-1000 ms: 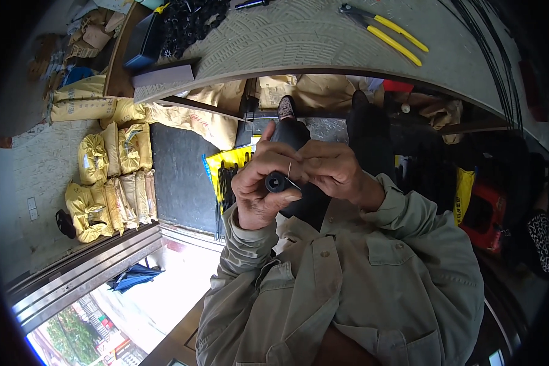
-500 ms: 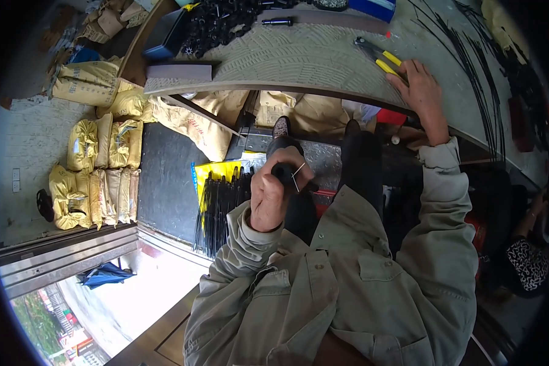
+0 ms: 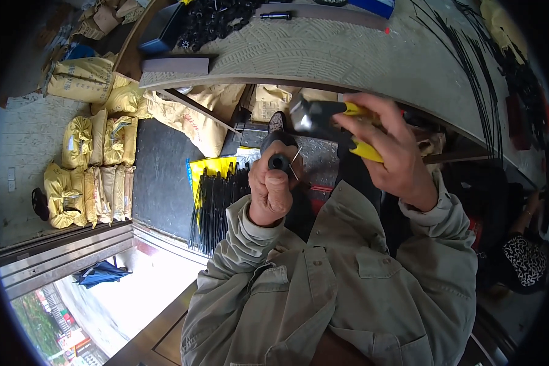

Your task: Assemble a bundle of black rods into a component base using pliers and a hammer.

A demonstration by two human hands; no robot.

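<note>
My left hand is wrapped round a black tube-shaped part, its round hollow end facing up beside the thumb. A thin, light-coloured pin or wire sticks out by the tube's right side. To the right and a little higher, my right hand grips pliers with yellow handles. Their dark metal head points left and is smeared by motion, so how far the jaws are apart is hard to tell. The pliers and the tube are apart.
The workbench runs across the far side, with a heap of black parts and long black rods. More black rods stand bundled left of my left hand. Yellowish sacks are stacked at left; a person's patterned garment shows at right.
My right hand has lifted the pliers off the workbench and brought them left and nearer to my left hand. My left hand has tilted the tube, so its hollow end shows more.
</note>
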